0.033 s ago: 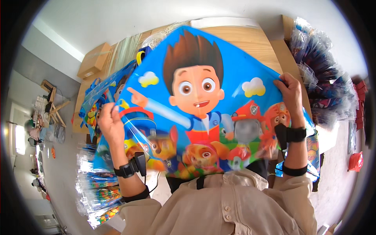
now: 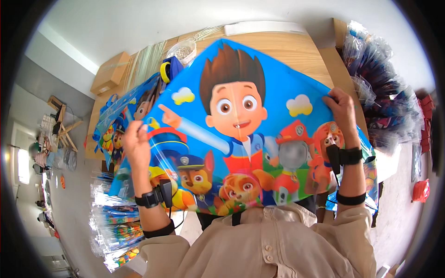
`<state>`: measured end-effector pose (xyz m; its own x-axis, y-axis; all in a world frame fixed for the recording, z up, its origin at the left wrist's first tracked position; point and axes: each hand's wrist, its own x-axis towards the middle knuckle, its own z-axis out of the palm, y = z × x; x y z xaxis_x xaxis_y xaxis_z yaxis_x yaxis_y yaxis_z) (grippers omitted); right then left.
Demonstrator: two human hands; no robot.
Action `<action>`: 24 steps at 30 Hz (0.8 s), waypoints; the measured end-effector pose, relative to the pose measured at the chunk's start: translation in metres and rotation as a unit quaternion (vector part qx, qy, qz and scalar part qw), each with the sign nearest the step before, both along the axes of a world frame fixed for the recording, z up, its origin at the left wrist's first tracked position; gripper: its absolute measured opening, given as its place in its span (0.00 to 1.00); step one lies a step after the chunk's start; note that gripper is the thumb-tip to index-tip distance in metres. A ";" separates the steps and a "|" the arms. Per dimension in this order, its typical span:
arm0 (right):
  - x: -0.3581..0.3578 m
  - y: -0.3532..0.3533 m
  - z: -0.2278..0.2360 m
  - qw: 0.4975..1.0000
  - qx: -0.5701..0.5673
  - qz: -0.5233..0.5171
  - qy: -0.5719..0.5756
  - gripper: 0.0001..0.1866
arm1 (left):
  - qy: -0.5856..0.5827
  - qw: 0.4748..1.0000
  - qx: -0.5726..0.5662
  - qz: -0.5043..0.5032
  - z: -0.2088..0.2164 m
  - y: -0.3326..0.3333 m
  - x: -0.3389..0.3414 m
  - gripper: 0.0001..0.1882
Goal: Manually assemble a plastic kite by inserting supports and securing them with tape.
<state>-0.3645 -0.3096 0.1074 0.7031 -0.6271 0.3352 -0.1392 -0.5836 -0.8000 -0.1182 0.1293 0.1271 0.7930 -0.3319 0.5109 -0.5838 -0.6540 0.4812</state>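
A blue kite (image 2: 278, 76), printed with a cartoon child and several cartoon dogs, is spread out between my hands above the table, its point turned away from me. My left hand (image 2: 137, 141) pinches the kite's left edge, fingers closed. At the right corner, my right hand (image 2: 342, 104) grips the edge between thumb and curled fingers. More printed kite sheets (image 2: 147, 99) lie on the table beyond my left hand. Black bands and small devices are strapped on both wrists. The kite hides most of the tabletop in front of me.
On the wooden table (image 2: 278, 46) are a blue tape dispenser (image 2: 174, 69) with yellow tape, a white bowl (image 2: 185, 48) of small pieces, thin pale rods (image 2: 146, 60) and a cardboard box (image 2: 110, 73). Plastic-wrapped bundles hang at left (image 2: 118, 220) and right (image 2: 384, 78). A red bag (image 2: 421, 191) is far right.
The kite's far point has come slightly toward me, uncovering more of the tape dispenser and bowl. My left hand has shifted a little to the right; my right hand stays nearly in place.
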 end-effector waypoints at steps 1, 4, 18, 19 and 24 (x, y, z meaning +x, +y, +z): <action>0.005 -0.014 -0.012 0.989 -0.072 -0.049 0.122 0.09 | 0.016 0.999 0.045 0.026 -0.014 -0.016 0.009 0.06; 0.023 -0.045 -0.052 0.954 -0.237 -0.103 0.150 0.11 | 0.008 0.992 0.127 -0.005 -0.055 -0.062 0.037 0.03; 0.113 -0.113 -0.125 0.865 -0.333 -0.209 0.311 0.15 | -0.045 0.974 0.222 -0.028 -0.138 -0.185 0.135 0.05; 0.118 -0.103 -0.124 0.881 -0.340 -0.197 0.263 0.19 | -0.101 0.974 0.200 -0.021 -0.137 -0.184 0.134 0.04; 0.134 -0.013 -0.111 0.941 -0.325 0.036 0.089 0.29 | -0.153 0.985 0.074 -0.023 -0.125 -0.144 0.135 0.04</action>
<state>-0.2309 -0.3222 -0.0033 0.8170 -0.2791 0.5047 -0.1793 -0.9547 -0.2377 0.0173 -0.0150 0.0023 0.5913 -0.4527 0.6674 -0.7178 -0.6726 0.1797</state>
